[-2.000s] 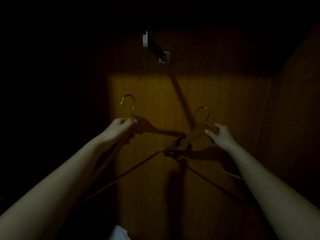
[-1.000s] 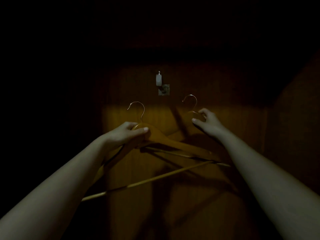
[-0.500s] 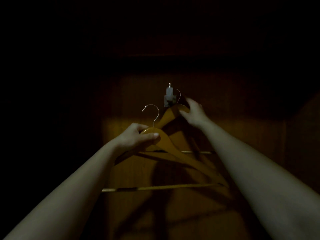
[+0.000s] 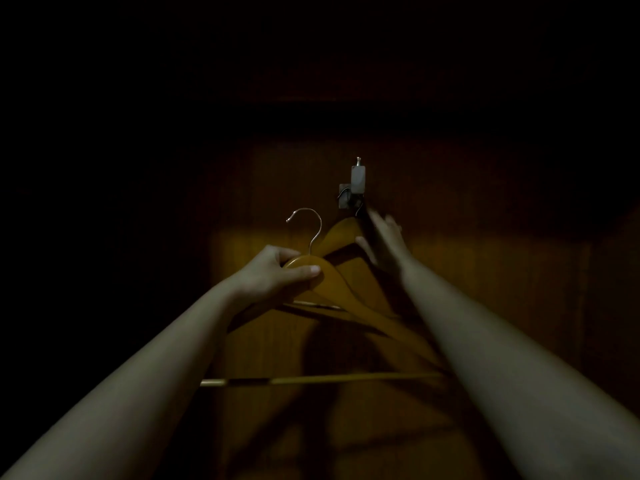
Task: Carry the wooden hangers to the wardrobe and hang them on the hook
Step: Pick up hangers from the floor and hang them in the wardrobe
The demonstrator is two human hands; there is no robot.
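It is dark inside the wardrobe. A metal hook (image 4: 357, 180) juts from the wooden back panel (image 4: 491, 299). One wooden hanger (image 4: 341, 233) hangs just below it, its wire loop lying over the hook. My right hand (image 4: 384, 244) is blurred, its fingers stretched out beside that hanger's right shoulder, with the thumb close to the wood. My left hand (image 4: 277, 273) grips the neck of a second wooden hanger (image 4: 334, 287), lower and to the left of the hook. Its wire loop (image 4: 310, 223) stands free in the air.
The wardrobe's right side wall (image 4: 613, 306) closes in the space. Everything to the left and above is black. A band of light falls across the middle of the back panel, and the hangers' crossbars (image 4: 346, 378) stretch between my forearms.
My right hand has set its hanger's loop over the hook and opened its fingers. My left hand has carried its hanger slightly up and toward the hook.
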